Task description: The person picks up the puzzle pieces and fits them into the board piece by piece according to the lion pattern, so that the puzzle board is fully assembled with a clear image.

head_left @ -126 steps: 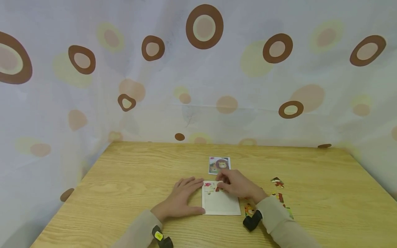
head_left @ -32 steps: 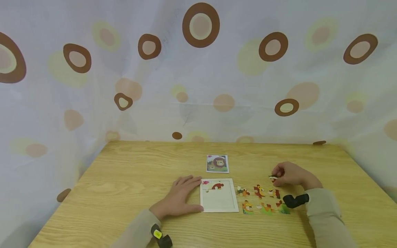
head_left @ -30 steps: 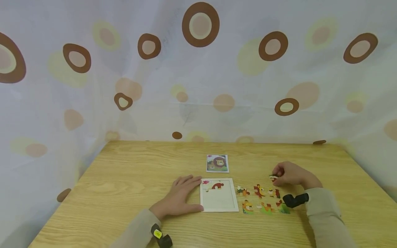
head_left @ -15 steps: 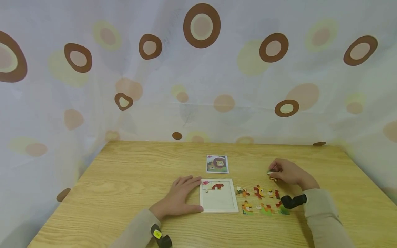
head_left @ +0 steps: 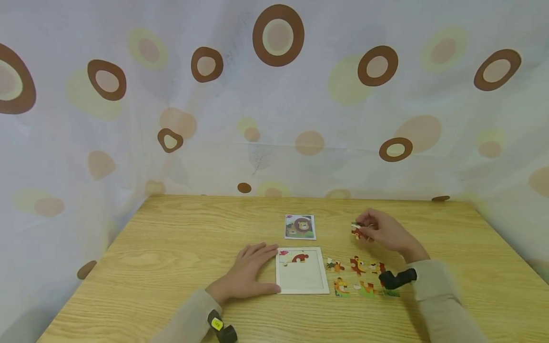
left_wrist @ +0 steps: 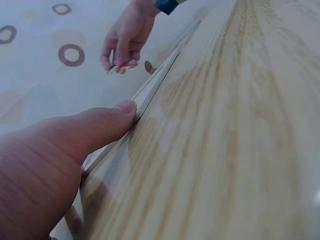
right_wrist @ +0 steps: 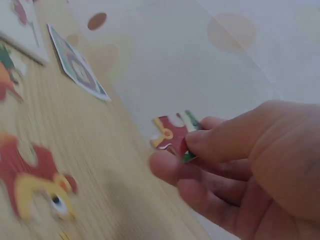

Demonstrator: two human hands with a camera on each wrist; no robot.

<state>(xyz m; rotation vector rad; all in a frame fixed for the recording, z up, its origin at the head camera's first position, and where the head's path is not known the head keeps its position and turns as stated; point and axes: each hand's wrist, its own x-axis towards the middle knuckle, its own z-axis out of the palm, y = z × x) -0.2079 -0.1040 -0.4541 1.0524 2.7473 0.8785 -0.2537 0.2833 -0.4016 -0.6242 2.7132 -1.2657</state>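
Note:
The right hand pinches a puzzle piece between thumb and fingers, above the table behind the loose pieces. In the right wrist view this piece is dark red with yellow and green parts. The left hand lies spread at the left side of a white puzzle frame, its thumb touching the frame's edge in the left wrist view. Along the frame's top left are a piece with a pink shape and a dark red piece.
Several loose pieces lie in two rows right of the frame, among them a red and yellow one and an orange one. A lion picture card lies behind the frame. A patterned curtain stands behind the table.
The right hand has lifted the piece from the table's right part and moved left and away from the body. Earlier it was at the frame. The left hand has stayed at the frame's side.

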